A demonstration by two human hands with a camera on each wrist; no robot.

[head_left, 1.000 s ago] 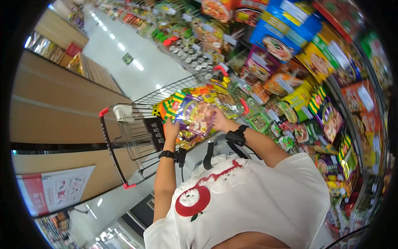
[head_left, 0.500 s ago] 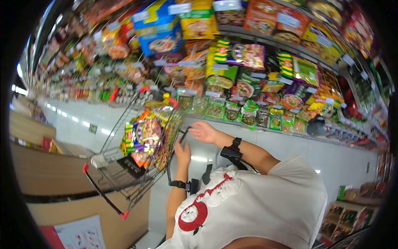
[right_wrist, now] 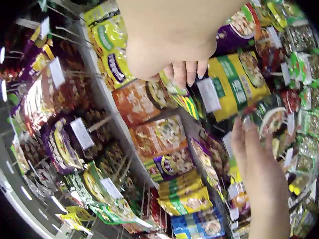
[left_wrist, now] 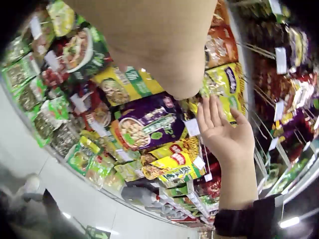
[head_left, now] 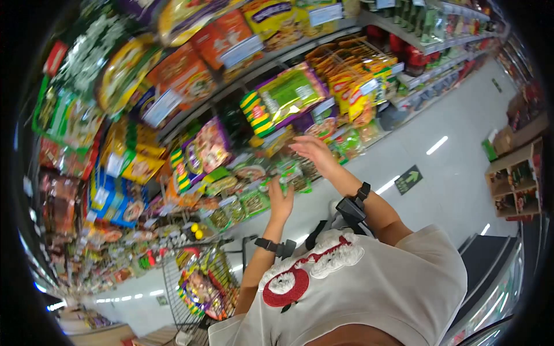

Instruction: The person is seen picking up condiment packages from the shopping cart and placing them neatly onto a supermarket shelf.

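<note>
Both hands reach toward a rack of hanging food packets, and neither holds anything. My right hand (head_left: 319,155) has its fingers extended below a green packet with a purple edge and a striped yellow-green end (head_left: 291,95). Lower and to the left, my left hand (head_left: 280,200) points up beside small green-edged clear bags (head_left: 291,177). In the left wrist view the right palm (left_wrist: 227,139) is turned up, fingers spread, near a purple packet (left_wrist: 147,124). The right wrist view shows the left fingers (right_wrist: 240,144) over a yellow-green packet (right_wrist: 238,82).
A wire shopping cart (head_left: 171,277) stands at the lower left, bright packets (head_left: 202,291) inside. A striped purple packet (head_left: 205,150) hangs left of the hands. White price tags (head_left: 241,51) jut from the rack. Tiled floor (head_left: 444,167) extends right, toward a wooden display shelf (head_left: 516,179).
One second ago both hands held a purple packet over the cart; it was let go there. The hands have since swung right to the rack, and the view has turned with them.
</note>
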